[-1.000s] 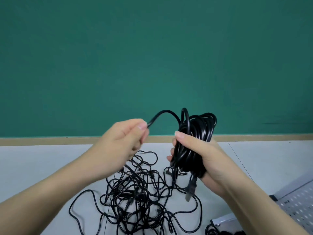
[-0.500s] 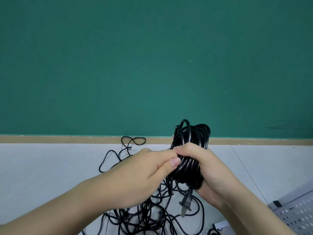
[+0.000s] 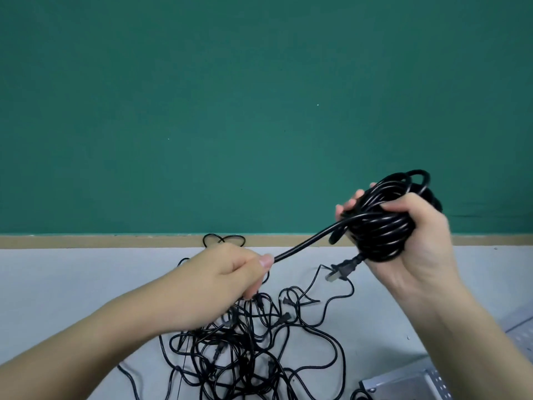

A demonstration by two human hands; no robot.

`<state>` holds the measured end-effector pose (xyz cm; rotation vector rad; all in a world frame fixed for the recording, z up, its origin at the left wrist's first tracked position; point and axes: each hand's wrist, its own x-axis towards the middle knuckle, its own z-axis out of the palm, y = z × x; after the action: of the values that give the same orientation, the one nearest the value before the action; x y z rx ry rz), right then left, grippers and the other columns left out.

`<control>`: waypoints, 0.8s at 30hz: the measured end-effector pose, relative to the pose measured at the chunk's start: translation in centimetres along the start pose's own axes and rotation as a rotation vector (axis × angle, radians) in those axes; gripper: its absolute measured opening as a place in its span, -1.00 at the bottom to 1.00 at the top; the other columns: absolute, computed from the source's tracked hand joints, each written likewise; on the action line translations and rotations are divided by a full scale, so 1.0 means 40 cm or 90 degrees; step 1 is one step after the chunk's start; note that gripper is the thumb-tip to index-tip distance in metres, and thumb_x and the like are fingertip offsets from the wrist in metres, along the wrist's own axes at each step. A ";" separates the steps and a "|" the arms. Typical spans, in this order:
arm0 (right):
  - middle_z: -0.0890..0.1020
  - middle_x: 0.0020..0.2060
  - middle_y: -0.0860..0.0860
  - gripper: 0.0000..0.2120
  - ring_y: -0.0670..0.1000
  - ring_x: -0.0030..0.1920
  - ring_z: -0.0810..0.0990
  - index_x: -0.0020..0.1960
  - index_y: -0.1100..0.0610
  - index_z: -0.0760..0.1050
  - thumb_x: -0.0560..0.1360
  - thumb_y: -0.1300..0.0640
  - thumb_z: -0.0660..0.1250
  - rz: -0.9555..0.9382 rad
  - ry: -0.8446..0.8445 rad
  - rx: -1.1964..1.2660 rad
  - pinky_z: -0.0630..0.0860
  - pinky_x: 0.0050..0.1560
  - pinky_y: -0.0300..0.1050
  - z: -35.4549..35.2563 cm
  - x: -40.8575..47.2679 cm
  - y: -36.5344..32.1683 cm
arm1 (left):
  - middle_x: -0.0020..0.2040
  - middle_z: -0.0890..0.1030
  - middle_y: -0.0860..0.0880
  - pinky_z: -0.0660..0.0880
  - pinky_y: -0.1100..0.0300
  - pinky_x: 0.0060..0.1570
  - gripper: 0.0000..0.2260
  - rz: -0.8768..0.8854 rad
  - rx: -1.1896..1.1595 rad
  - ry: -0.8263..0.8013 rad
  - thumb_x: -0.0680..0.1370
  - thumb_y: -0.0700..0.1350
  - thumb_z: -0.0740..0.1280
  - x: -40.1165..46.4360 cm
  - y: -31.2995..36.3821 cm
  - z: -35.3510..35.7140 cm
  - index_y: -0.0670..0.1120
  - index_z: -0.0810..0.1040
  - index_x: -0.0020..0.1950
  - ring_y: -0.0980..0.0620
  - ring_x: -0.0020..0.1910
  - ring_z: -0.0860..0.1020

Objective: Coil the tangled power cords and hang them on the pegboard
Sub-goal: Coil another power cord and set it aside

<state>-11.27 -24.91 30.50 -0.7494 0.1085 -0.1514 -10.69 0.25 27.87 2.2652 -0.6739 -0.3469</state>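
Right hand (image 3: pixel 415 235) clamped round coil (image 3: pixel 383 223), left hand (image 3: pixel 227 272) fingers pinching taut cord (image 3: pixel 305 243); risk: pulling harder drags loops loose, or snags tangle (image 3: pixel 245 347) on table (image 3: pixel 57 284)

Two bare forearms come into sight from the near edge, one from the near left and one from the near right. No sleeve covers either of them as far back as they can be seen. The left hand (image 3: pixel 230 272) is bare, with a short, plain, unpainted thumbnail. The right hand (image 3: pixel 415 243) is bare too, its palm creased at the base of the thumb and its wrist showing faint lines.
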 end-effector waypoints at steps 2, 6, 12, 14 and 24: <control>0.56 -0.12 0.15 -0.81 0.13 -0.15 0.59 0.05 0.23 0.43 0.48 0.29 0.12 -0.011 -0.049 0.038 0.62 0.07 0.09 -0.004 -0.008 -0.027 | -0.38 0.33 -0.03 0.32 0.12 -0.26 -0.41 -0.024 0.018 -0.026 0.50 0.48 0.04 0.005 -0.013 -0.023 -0.01 0.46 -0.29 0.05 -0.40 0.34; 0.53 -0.08 0.16 -0.57 0.12 -0.12 0.58 0.23 0.22 0.38 0.36 0.24 0.17 0.018 -0.146 0.048 0.60 0.05 0.07 -0.003 -0.028 -0.037 | -0.31 0.19 -0.06 0.23 0.09 -0.23 -0.39 -0.059 0.037 -0.035 0.52 0.51 0.07 0.011 -0.035 -0.057 -0.05 0.23 -0.28 -0.08 -0.33 0.21; 0.58 -0.04 0.24 -0.26 0.26 0.00 0.65 0.32 0.27 0.44 0.16 0.26 0.51 0.150 -0.235 -0.015 0.58 0.12 0.26 -0.010 -0.045 0.015 | -0.39 0.15 0.02 0.19 0.24 -0.52 -0.50 -0.084 0.084 0.028 0.64 0.24 0.22 0.012 -0.017 -0.075 -0.10 0.21 -0.27 0.03 -0.48 0.15; 0.62 -0.02 0.27 -0.24 0.32 0.09 0.66 0.35 0.31 0.44 0.15 0.27 0.49 0.194 -0.255 -0.095 0.57 0.18 0.33 -0.009 -0.059 0.039 | -0.42 0.16 0.05 0.14 0.25 -0.49 -0.50 -0.063 0.107 0.047 0.64 0.21 0.26 0.015 -0.011 -0.068 -0.12 0.25 -0.30 0.06 -0.47 0.15; 0.64 -0.02 0.30 -0.68 0.31 0.08 0.71 0.04 0.32 0.47 0.30 0.27 0.33 0.165 -0.153 -0.329 0.62 0.07 0.36 0.031 -0.084 0.146 | -0.43 0.17 0.12 0.21 0.24 -0.43 -0.55 0.044 -0.022 0.208 0.67 0.15 0.19 0.012 0.029 -0.023 -0.06 0.23 -0.32 0.12 -0.47 0.16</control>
<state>-13.80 -19.28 27.55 -1.2542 0.0123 0.2234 -10.32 -0.15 29.33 2.1905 -0.5685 0.0455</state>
